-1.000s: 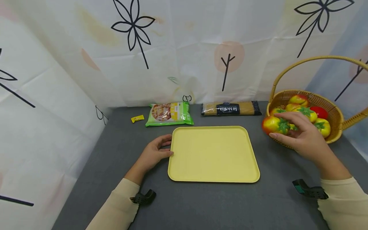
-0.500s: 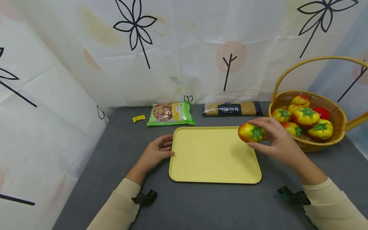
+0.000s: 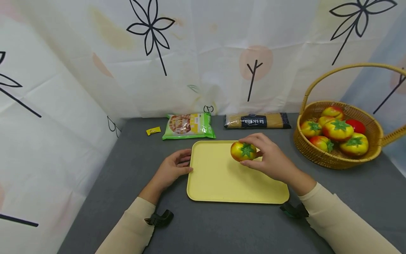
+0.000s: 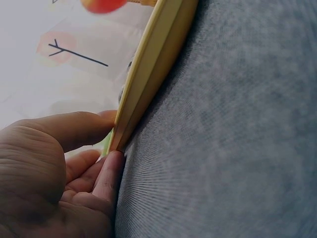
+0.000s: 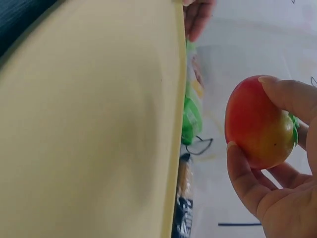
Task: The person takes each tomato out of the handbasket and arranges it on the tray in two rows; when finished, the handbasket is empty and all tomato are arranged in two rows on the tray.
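My right hand (image 3: pixel 268 158) grips a red-and-yellow tomato (image 3: pixel 243 151) with a green stalk, held just above the far middle of the yellow tray (image 3: pixel 215 183). The right wrist view shows the tomato (image 5: pixel 257 124) between thumb and fingers, clear of the tray (image 5: pixel 99 124). My left hand (image 3: pixel 172 167) rests at the tray's left edge, thumb and fingertips against the rim (image 4: pixel 148 74).
A wicker basket (image 3: pixel 375 139) with several more tomatoes stands at the right. A green snack bag (image 3: pixel 188 125), a spaghetti packet (image 3: pixel 257 121) and a small yellow wrapper (image 3: pixel 153 131) lie along the back. Patterned cloth walls close in the grey table (image 3: pixel 222 229).
My right hand has carried the tomato leftward from the basket to above the tray. The left hand has stayed at the tray's left edge.
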A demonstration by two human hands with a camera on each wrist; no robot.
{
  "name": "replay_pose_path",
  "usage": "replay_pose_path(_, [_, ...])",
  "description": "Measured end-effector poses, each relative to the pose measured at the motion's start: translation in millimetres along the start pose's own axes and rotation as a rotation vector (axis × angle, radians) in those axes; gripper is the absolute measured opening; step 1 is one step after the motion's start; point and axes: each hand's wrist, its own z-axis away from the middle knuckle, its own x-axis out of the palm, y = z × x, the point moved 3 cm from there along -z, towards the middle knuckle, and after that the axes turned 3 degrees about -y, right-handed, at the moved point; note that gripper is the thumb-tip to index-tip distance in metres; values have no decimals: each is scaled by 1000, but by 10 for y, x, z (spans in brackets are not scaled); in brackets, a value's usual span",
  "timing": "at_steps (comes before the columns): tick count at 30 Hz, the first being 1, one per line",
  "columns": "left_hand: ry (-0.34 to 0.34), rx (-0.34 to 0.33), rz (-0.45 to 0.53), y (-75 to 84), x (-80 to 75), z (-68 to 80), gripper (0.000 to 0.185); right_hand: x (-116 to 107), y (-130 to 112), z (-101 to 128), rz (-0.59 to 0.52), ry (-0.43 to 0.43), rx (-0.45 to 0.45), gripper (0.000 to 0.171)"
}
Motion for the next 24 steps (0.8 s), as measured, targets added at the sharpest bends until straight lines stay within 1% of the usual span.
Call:
replay_pose_path(9, [5, -14, -4, -4, 3, -7, 74, 317, 63, -358, -103, -62, 115, 58])
replay_pose_path(12, [10, -17, -10, 0, -1, -12, 74, 425, 68, -462, -107, -86, 148, 59])
replay_pose_path(18, [9, -17, -23, -1, -10, -14, 74, 632, 75, -659, -101, -130, 186, 60])
replay_pose_path(24, [9, -25, -13, 7, 0, -23, 74, 782, 89, -834, -101, -173, 231, 66])
